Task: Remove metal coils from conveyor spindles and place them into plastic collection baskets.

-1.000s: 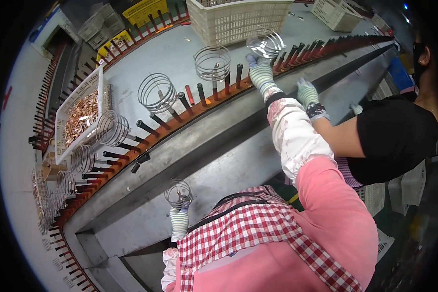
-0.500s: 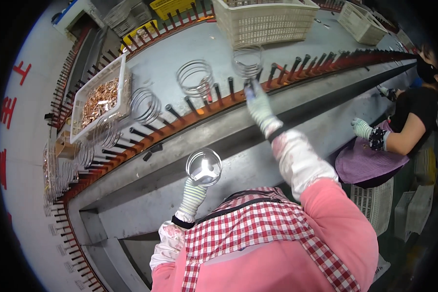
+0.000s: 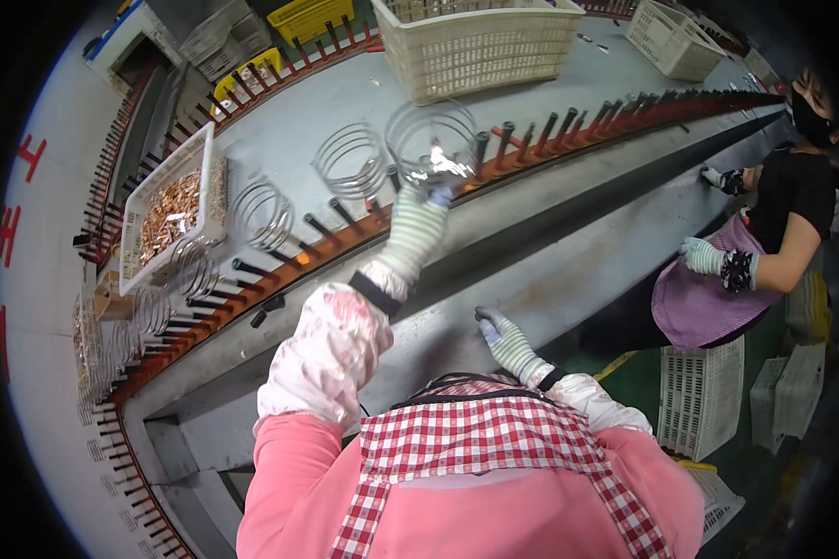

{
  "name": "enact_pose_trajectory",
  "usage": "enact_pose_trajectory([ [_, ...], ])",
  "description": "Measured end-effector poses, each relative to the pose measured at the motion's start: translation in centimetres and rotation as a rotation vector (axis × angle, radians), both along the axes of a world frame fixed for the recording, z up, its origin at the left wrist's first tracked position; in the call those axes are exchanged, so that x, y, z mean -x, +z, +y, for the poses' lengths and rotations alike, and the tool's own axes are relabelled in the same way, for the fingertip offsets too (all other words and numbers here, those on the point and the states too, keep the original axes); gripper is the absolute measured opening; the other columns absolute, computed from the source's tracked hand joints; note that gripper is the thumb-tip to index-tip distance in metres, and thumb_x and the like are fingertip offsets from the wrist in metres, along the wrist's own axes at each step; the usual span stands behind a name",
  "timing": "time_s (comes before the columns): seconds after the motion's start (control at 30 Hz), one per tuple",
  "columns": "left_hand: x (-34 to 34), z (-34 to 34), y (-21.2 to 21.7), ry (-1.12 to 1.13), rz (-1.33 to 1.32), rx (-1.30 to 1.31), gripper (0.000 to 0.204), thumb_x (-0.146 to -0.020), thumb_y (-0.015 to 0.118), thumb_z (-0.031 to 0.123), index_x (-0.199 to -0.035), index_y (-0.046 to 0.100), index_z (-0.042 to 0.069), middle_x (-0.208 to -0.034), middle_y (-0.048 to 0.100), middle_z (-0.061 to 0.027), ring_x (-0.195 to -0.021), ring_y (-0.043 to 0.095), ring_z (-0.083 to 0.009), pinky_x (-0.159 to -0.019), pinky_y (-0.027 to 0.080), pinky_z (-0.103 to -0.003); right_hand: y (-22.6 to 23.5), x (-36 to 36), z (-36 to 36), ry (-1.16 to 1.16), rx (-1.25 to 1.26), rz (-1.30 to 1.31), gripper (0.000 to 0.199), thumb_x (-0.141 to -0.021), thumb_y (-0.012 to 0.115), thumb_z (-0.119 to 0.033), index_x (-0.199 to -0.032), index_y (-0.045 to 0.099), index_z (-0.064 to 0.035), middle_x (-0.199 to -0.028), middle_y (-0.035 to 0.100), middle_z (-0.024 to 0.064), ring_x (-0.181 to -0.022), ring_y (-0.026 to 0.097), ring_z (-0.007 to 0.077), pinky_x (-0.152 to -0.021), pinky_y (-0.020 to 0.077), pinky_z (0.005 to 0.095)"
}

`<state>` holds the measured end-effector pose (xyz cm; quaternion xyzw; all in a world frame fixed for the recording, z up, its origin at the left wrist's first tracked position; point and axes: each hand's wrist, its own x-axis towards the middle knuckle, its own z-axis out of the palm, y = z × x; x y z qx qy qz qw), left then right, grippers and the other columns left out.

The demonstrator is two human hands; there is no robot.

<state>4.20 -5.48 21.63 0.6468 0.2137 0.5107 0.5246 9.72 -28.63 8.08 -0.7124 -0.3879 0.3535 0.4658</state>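
Observation:
My left hand [image 3: 415, 233], in a striped glove, is raised to the orange peg rail [image 3: 569, 140]. It grips the lower edge of a round wire coil [image 3: 433, 140] that sits level with the black pegs. My right hand [image 3: 505, 340], also gloved, hangs low over the grey trough [image 3: 569, 270] in front of my checked apron, holding nothing, fingers loosely apart. Two more wire coils, one nearer [image 3: 350, 163] and one further left [image 3: 263, 214], hang on pegs to the left of the held one.
A white tray of copper parts [image 3: 172, 214] lies behind the rail at left. A large white basket [image 3: 480, 42] stands at the back, a yellow crate [image 3: 312, 14] beyond it. A co-worker [image 3: 792, 214] in gloves works at the right; white crates [image 3: 699, 396] stand on the floor.
My left hand has lifted its coil from low near my apron up to the peg rail. My right hand has left the rail and dropped to the trough.

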Motion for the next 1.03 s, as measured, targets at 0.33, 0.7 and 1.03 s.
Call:
enact_pose_trajectory([
  [0.33,-0.3,4.7,-0.5,0.289,0.294,-0.013,0.026,-0.085,0.06,0.021,-0.099,0.058,0.0,-0.085,0.064,-0.0132,-0.074,0.055,-0.022,-0.071,0.043,-0.033,-2.8,0.5,-2.5,-0.08,0.041,0.094,0.031,-0.092,0.044,-0.013,-0.12,0.049,-0.002,-0.112,0.059,0.0171,-0.105,0.057,0.0222,-0.09,0.0428,0.029],
  [0.7,3.9,6.4,-5.9,0.447,0.497,-0.127,0.034,-0.085,0.055,0.03,-0.101,0.059,0.0,-0.092,0.061,-0.0236,-0.087,0.058,-0.0392,-0.076,0.044,-0.044,-1.2,1.1,-0.1,0.245,0.103,-0.083,0.03,-0.091,0.045,-0.016,-0.116,0.051,-0.0012,-0.108,0.059,0.0192,-0.104,0.055,0.0299,-0.092,0.0407,0.032],
  [1.03,11.9,-10.2,-13.3,0.329,0.445,-0.004,0.054,-0.083,0.053,0.014,-0.133,0.033,0.006,-0.131,0.04,-0.0209,-0.121,0.039,-0.0366,-0.101,0.032,-0.039,-5.6,-9.2,-8.7,0.466,0.485,-0.395,0.033,-0.089,0.046,-0.023,-0.111,0.057,-0.0011,-0.106,0.059,0.0221,-0.104,0.055,0.0328,-0.091,0.0405,0.0373],
])
